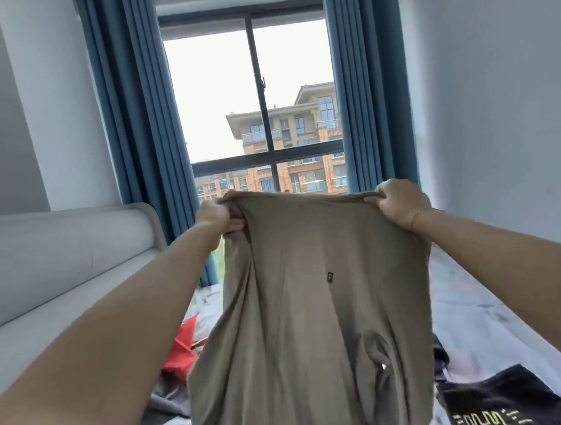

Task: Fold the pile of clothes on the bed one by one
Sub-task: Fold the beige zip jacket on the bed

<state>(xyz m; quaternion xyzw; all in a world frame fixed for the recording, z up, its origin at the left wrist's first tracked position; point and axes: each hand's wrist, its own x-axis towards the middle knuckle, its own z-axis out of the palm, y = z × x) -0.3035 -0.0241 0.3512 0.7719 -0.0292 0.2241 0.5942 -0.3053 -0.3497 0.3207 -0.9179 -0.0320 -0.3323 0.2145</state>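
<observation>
A taupe-brown garment (312, 309) with a small dark logo hangs in the air in front of me, held up by its top edge. My left hand (214, 213) grips the top left corner. My right hand (401, 202) grips the top right corner, a thin bracelet on its wrist. The cloth drapes down over the bed (479, 314) and hides much of the pile. A red garment (182, 350) and a grey one (167, 397) lie at the lower left. A black garment with yellow-green print (505, 402) lies at the lower right.
A padded white headboard (60, 261) runs along the left. Ahead stands a large window (259, 114) flanked by blue curtains (133, 123). A white wall (497, 97) bounds the right side of the bed.
</observation>
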